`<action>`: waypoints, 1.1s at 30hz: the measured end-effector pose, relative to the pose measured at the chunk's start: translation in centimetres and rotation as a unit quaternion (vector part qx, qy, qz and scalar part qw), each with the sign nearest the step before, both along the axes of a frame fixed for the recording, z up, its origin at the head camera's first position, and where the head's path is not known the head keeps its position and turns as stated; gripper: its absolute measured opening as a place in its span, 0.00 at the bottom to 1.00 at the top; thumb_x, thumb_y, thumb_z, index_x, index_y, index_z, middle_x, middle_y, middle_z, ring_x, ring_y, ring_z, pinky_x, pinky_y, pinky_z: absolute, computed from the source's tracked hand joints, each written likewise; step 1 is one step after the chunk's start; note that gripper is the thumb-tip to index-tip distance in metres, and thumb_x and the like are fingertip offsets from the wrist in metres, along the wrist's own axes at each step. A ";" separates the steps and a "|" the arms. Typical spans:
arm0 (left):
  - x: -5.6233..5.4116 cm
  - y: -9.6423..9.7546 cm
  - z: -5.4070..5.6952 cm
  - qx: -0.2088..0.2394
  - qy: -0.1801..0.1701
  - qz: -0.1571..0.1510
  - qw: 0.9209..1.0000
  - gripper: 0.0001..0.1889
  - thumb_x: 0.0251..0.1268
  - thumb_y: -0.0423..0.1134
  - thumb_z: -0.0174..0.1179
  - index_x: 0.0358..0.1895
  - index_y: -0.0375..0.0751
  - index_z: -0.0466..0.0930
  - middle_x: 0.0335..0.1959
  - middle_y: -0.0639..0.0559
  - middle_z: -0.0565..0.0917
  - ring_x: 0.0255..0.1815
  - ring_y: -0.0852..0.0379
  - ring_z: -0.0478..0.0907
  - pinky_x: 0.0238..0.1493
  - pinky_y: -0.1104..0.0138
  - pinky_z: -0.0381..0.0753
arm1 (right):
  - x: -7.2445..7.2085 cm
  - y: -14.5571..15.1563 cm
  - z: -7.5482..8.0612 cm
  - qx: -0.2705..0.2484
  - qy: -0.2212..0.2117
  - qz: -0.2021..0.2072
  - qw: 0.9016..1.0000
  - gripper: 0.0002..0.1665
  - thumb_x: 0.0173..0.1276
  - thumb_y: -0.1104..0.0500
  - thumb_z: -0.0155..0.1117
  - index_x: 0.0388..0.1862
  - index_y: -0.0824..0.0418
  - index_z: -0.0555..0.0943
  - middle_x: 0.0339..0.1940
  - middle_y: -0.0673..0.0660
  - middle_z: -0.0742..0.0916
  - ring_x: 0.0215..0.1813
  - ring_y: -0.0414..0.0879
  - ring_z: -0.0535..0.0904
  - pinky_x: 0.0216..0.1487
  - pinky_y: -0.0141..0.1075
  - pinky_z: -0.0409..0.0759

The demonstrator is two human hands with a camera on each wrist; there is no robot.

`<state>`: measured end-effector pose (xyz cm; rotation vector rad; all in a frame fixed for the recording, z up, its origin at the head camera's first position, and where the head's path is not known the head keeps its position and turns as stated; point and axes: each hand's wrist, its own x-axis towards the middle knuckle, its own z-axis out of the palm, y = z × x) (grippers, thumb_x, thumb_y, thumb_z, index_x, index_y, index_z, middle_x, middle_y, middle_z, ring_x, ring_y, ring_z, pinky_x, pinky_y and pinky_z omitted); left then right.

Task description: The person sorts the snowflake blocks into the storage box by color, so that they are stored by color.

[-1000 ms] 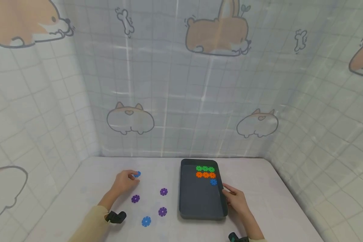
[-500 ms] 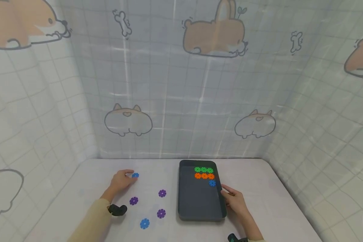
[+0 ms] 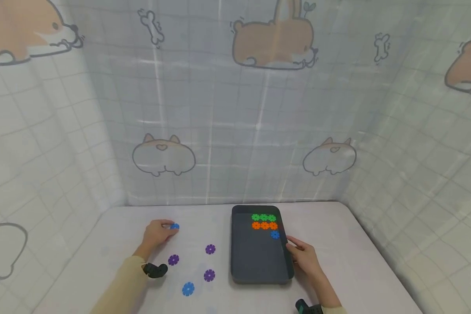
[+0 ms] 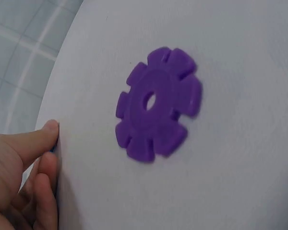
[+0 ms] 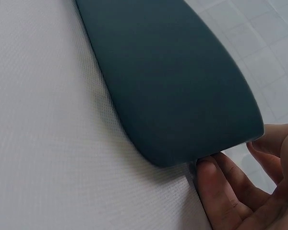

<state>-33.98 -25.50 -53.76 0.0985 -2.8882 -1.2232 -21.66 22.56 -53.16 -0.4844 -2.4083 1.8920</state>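
Observation:
My left hand (image 3: 157,234) pinches a blue slotted interlocking disc (image 3: 175,226) at the table's back left. In the left wrist view, thumb and fingers hide nearly all of that disc, and a purple interlocking disc (image 4: 158,103) lies close by. My right hand (image 3: 304,255) holds the right side of a dark grey tray (image 3: 255,266), fingertips at its wall and rim in the right wrist view. Inside the tray, towards the upper right, are a row of green discs (image 3: 264,217), a row of orange discs (image 3: 264,225) and a single blue disc (image 3: 274,234).
Between the left forearm and the tray, purple discs (image 3: 209,275) lie scattered on the white table (image 3: 325,222), with another blue disc (image 3: 188,288) nearest the front. A patterned curtain (image 3: 235,109) closes off the back and both sides.
The left fingers have closed on the blue disc at the back left and shifted slightly. The right hand stays at the tray, and the view has moved a little.

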 end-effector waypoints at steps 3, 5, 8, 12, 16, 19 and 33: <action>0.0 0.3 0.2 -0.007 0.022 0.011 1.000 0.19 0.55 0.42 0.72 0.48 0.36 0.85 0.28 0.48 0.84 0.28 0.52 0.79 0.31 0.60 0.78 | -0.1 0.0 0.0 0.000 0.001 -0.002 1.000 0.26 0.69 0.53 0.64 0.63 0.60 0.78 0.38 0.57 0.85 0.30 0.48 0.81 0.30 0.37 0.79; 0.1 0.5 0.2 -0.007 0.036 0.018 0.999 0.16 0.55 0.42 0.72 0.44 0.36 0.86 0.34 0.46 0.85 0.35 0.49 0.80 0.39 0.56 0.79 | -0.1 0.0 -0.1 0.002 0.000 0.000 1.000 0.26 0.69 0.53 0.64 0.64 0.60 0.78 0.38 0.57 0.86 0.30 0.48 0.81 0.30 0.37 0.79; 0.3 1.0 0.4 0.008 0.050 0.028 0.998 0.13 0.55 0.39 0.71 0.41 0.34 0.86 0.36 0.43 0.86 0.40 0.46 0.80 0.43 0.54 0.80 | -0.1 0.0 -0.2 0.003 -0.003 0.000 1.000 0.27 0.68 0.52 0.65 0.64 0.60 0.78 0.38 0.57 0.86 0.30 0.48 0.80 0.29 0.36 0.78; 0.7 1.7 0.7 0.064 0.046 0.035 0.996 0.13 0.56 0.36 0.71 0.41 0.31 0.86 0.37 0.40 0.86 0.34 0.51 0.82 0.35 0.62 0.83 | -0.2 0.1 -0.1 0.004 -0.002 -0.002 1.000 0.26 0.69 0.52 0.64 0.64 0.60 0.78 0.39 0.58 0.86 0.31 0.48 0.80 0.30 0.37 0.79; 0.9 2.8 1.1 0.124 0.033 0.041 0.991 0.13 0.57 0.35 0.70 0.43 0.30 0.86 0.40 0.39 0.85 0.32 0.56 0.82 0.29 0.70 0.82 | -0.2 0.2 0.0 0.005 -0.001 -0.001 1.000 0.26 0.69 0.53 0.64 0.63 0.60 0.78 0.40 0.59 0.86 0.31 0.48 0.81 0.31 0.37 0.79; 1.0 3.8 1.5 0.153 0.026 0.044 0.987 0.14 0.59 0.35 0.70 0.44 0.30 0.85 0.40 0.39 0.85 0.32 0.57 0.82 0.31 0.69 0.83 | -0.3 0.2 -0.1 0.003 -0.005 -0.001 1.000 0.26 0.69 0.53 0.64 0.63 0.59 0.78 0.40 0.58 0.86 0.31 0.48 0.81 0.31 0.37 0.79; 1.8 9.1 3.7 0.268 0.020 0.011 0.963 0.15 0.59 0.30 0.68 0.47 0.26 0.82 0.37 0.38 0.85 0.29 0.53 0.85 0.31 0.68 0.85 | -0.6 0.3 -0.3 -0.002 -0.003 -0.001 1.000 0.26 0.69 0.53 0.64 0.63 0.60 0.78 0.36 0.57 0.85 0.30 0.48 0.79 0.29 0.37 0.78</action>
